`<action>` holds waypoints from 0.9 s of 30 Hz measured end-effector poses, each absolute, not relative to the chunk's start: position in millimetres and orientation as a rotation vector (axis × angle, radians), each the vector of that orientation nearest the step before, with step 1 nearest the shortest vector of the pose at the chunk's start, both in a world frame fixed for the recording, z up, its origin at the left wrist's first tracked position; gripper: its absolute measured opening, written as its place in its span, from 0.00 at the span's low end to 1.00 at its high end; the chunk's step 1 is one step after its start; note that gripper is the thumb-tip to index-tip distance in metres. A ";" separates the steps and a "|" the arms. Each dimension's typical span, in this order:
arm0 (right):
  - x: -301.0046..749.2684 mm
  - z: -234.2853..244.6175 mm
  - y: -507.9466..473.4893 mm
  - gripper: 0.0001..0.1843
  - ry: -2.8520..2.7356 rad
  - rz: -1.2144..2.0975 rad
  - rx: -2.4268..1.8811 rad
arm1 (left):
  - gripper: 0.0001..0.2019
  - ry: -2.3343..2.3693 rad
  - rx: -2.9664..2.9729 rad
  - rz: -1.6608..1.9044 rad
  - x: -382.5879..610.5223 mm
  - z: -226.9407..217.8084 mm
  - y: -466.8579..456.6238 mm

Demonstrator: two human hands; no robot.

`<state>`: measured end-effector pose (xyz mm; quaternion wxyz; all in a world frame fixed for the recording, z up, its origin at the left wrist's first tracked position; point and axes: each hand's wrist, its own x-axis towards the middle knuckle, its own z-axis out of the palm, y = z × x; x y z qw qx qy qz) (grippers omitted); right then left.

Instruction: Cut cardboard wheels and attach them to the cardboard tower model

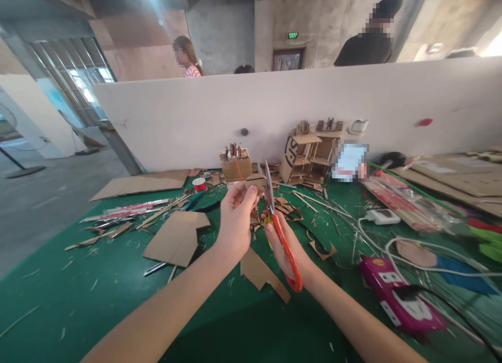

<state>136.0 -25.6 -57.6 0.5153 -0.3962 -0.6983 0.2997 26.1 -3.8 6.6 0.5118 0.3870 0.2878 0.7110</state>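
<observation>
Between the thumb and fingers of my left hand point(240, 214) is a small piece of brown cardboard point(255, 181). My right hand point(283, 242) is wrapped round orange-handled scissors point(288, 256), whose blades point up and stand slightly apart beside the cardboard's right edge. Whether the blades touch it I cannot tell. Something yellow shows near the right fingers. Below both hands lies an angular cardboard offcut point(263, 275) on the green table point(219, 321). Cut cardboard scraps point(284, 208) are heaped just behind the hands.
A cardboard shelf model point(300, 159) and a cardboard box point(236, 169) stand at the back. Left are a cardboard sheet point(176, 238), pliers point(204, 203) and a red spool point(199, 184). A magenta power strip point(402, 295) with cables lies right. A white partition point(188, 117) bounds the table; two people are beyond.
</observation>
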 end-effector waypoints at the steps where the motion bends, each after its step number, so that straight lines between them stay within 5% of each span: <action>1: 135.7 -57.2 -25.4 0.17 -1.685 0.698 -0.955 | 0.05 0.695 0.945 1.723 26.3 5.6 -3.8; 27: 135.0 -66.4 -18.7 0.14 -1.755 0.409 -1.014 | 0.06 0.707 1.048 1.746 24.4 1.3 -4.5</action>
